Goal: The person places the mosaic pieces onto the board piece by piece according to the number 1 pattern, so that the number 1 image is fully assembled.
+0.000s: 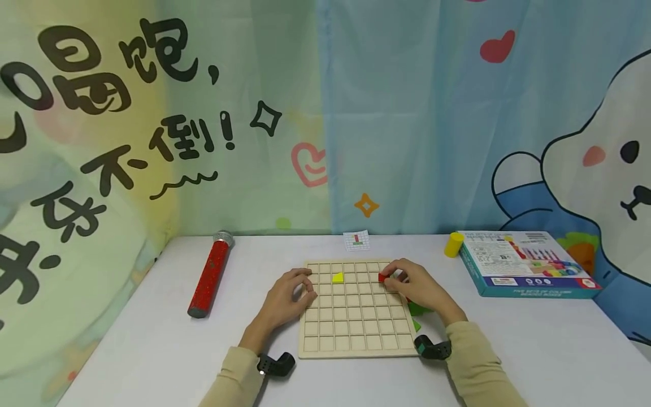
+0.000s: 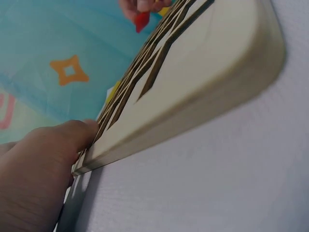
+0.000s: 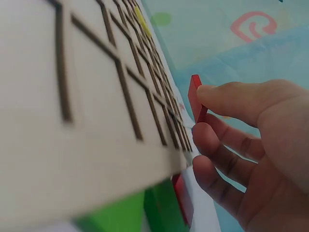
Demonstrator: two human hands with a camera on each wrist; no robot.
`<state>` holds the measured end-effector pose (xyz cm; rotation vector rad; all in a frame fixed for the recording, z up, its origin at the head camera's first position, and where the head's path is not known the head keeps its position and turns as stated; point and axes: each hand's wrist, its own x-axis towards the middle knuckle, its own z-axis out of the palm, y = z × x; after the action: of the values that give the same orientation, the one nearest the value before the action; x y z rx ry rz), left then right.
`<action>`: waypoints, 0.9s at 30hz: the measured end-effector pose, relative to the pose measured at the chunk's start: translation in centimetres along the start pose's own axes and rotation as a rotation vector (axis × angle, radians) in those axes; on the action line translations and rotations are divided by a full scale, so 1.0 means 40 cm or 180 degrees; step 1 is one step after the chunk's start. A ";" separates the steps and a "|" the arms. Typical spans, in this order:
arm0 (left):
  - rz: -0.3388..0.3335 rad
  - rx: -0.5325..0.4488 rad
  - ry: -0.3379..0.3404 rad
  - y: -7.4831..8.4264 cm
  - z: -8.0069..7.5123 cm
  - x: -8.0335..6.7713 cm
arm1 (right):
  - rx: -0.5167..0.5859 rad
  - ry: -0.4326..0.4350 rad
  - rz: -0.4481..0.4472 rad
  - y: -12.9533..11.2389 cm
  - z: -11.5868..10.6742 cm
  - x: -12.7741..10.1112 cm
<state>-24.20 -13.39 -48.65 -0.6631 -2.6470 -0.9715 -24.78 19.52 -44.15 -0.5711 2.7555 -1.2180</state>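
Work at an early stage: one yellow piece (image 1: 338,277) lies on the gridded board (image 1: 341,328), toward its far left, and the other cells in sight are bare. My right hand (image 1: 418,285) pinches a red piece (image 3: 194,96) between thumb and fingers, raised over the board's far right part and not yet laid. Remaining stock, green pieces (image 1: 419,310) and some red, lies just beside the right edge, partly hidden by my hand and the board, so I cannot count it. My left hand (image 1: 286,297), fingers loosely curved, rests on the left rim; whether any finger reaches beneath, I cannot tell.

Edges and room: a small printed card (image 1: 357,241) lies just beyond the far edge. Bare tabletop (image 1: 356,384) spreads before the near edge. The microphone (image 1: 211,277) at left, and the box (image 1: 529,265) and yellow cylinder (image 1: 454,245) at right, stand well apart from the board.
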 end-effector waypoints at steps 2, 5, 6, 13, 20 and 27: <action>0.0004 0.0021 0.0031 -0.002 0.000 0.000 | 0.0031 -0.0001 0.0002 -0.008 0.005 0.005; 0.0019 0.0056 0.0031 -0.004 0.003 -0.001 | 0.0049 -0.0018 -0.0004 -0.017 0.012 0.013; 0.0038 0.0059 0.0029 -0.004 0.004 -0.001 | 0.0055 -0.0023 -0.0012 -0.020 0.014 0.015; 0.0152 0.0115 0.0096 -0.003 0.009 -0.006 | 0.0077 -0.0038 -0.0015 -0.038 0.023 0.018; 0.0129 0.0086 0.0082 -0.006 0.007 -0.008 | 0.0099 0.0071 -0.0011 -0.059 0.029 0.025; 0.0166 0.0122 0.0085 -0.010 0.007 0.000 | 0.0066 0.0060 -0.0130 -0.074 0.042 0.044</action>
<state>-24.41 -13.48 -49.07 -0.7019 -2.6048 -0.9066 -25.13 15.87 -43.00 -0.6202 2.7563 -1.2655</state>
